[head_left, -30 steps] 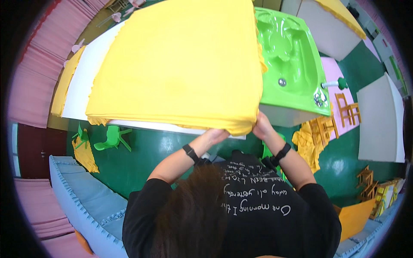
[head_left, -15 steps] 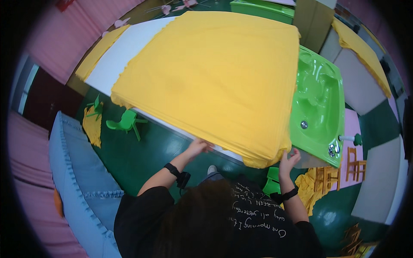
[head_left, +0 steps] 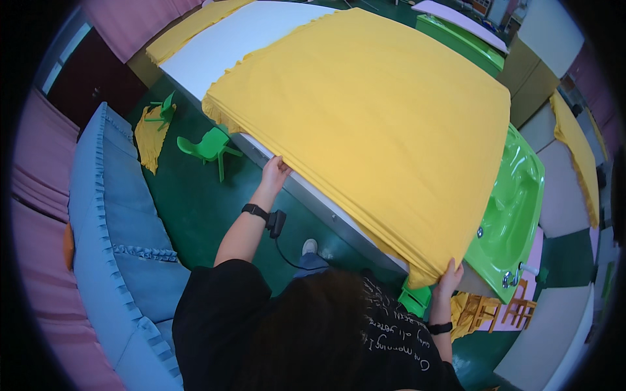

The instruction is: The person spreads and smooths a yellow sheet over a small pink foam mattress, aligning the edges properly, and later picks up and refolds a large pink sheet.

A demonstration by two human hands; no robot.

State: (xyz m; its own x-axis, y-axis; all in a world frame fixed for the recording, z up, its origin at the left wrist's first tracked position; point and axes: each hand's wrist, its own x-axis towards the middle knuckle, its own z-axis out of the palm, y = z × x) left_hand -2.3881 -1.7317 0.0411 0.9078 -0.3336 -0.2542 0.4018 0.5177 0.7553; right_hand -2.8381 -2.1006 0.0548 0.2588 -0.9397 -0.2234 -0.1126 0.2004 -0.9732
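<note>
A yellow cloth (head_left: pixel 365 130) with a gathered edge lies over most of a white table (head_left: pixel 254 32), whose far left part is bare. Along the near side, my left hand (head_left: pixel 275 173) pinches the hanging edge of the cloth, its fingers curled against the table's rim. My right hand (head_left: pixel 448 280) is closed on the cloth's near right corner, where the fabric bunches into folds. Part of the right fingers is hidden by the cloth. Just right of that corner stands a glossy green basin (head_left: pixel 512 202) with a metal tap.
A blue ruffled sofa (head_left: pixel 130 241) runs along the left. Green chairs (head_left: pixel 208 146) stand on the dark green floor between sofa and table; another green chair (head_left: pixel 415 298) is by my right arm. Wooden chairs (head_left: pixel 486 309) and a pale panel (head_left: pixel 541 339) are at the right.
My left hand has slid left along the table's near edge. My right hand has closed on the cloth's corner. The view has turned, and the near table side shows more.
</note>
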